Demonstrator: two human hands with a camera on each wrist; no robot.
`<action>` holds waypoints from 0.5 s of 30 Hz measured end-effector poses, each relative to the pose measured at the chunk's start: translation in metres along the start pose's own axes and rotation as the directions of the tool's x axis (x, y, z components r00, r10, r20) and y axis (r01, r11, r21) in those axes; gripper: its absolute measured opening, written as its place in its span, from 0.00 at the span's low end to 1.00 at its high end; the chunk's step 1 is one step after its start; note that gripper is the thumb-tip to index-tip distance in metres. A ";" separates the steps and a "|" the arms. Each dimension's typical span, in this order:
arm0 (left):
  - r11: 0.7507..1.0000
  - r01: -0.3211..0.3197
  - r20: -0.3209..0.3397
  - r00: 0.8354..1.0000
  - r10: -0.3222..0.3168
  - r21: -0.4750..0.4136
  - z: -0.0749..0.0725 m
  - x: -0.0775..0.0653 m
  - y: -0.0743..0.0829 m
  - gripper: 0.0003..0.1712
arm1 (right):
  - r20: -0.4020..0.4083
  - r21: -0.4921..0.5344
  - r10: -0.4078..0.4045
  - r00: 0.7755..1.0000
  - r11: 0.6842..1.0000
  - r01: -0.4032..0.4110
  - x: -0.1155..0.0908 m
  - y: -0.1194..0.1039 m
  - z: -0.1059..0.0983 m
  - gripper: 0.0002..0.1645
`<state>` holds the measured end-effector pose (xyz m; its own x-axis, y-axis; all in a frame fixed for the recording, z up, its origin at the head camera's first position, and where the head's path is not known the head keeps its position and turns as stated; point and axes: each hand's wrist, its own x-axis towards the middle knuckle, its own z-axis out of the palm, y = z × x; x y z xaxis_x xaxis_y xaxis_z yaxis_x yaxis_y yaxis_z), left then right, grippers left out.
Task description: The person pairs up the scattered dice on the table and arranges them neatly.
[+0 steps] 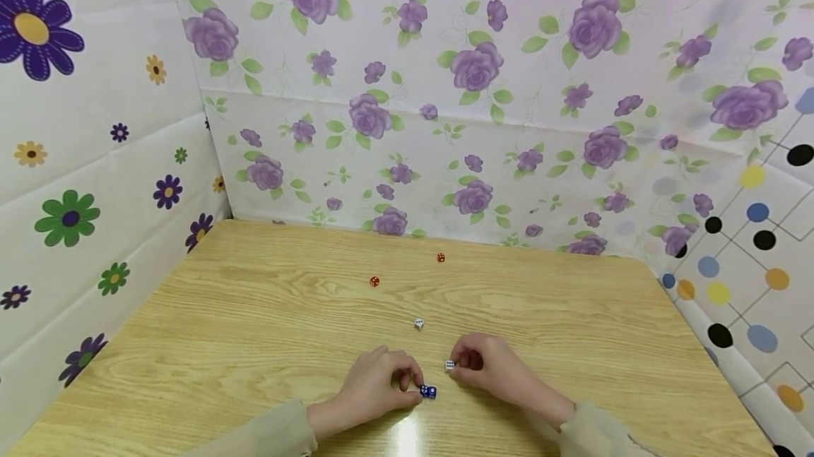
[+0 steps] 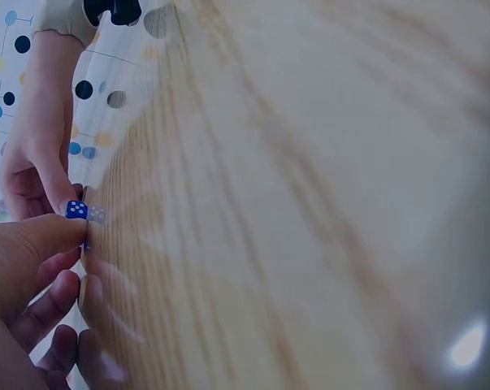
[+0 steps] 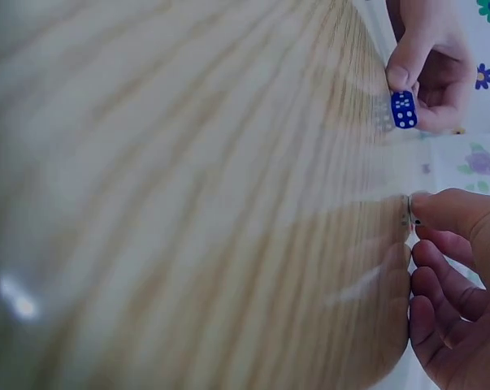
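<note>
My left hand [image 1: 378, 385] pinches a blue die [image 1: 424, 390] between thumb and index finger, low over the near middle of the table. A second blue die [image 1: 432, 393] sits right against it on the right; in the right wrist view the blue dice [image 3: 403, 110] overlap, white pips facing me. To the right, my right hand [image 1: 499, 369] pinches a white die [image 1: 449, 366] with thumb and index fingertips at the tabletop. Its thumb mostly hides that die in the right wrist view. Farther off, another white die [image 1: 419, 323] lies alone on the wood.
Two red dice lie toward the back of the wooden table [image 1: 254, 316], one red die [image 1: 374, 281] left of the other red die [image 1: 441, 257]. A floral cloth [image 1: 407, 153] hangs behind the table, with patterned cloths at both sides.
</note>
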<state>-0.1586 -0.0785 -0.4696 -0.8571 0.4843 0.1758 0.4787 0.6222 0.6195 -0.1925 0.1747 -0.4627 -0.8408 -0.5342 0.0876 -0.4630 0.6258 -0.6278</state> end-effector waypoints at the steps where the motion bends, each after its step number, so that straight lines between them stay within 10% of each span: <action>1: 1.000 0.002 0.002 1.000 -0.002 0.001 0.000 0.000 0.000 0.08 | 0.004 0.001 0.000 1.000 1.000 0.000 0.001 -0.001 0.001 0.06; 15: 1.000 -0.008 -0.003 1.000 0.008 0.012 0.000 0.000 -0.001 0.09 | 0.042 0.017 -0.007 0.999 1.000 0.006 0.010 -0.012 0.007 0.05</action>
<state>-0.1593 -0.0791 -0.4707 -0.8536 0.4878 0.1829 0.4879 0.6256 0.6087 -0.1939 0.1577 -0.4599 -0.8253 -0.5616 0.0594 -0.4632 0.6130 -0.6400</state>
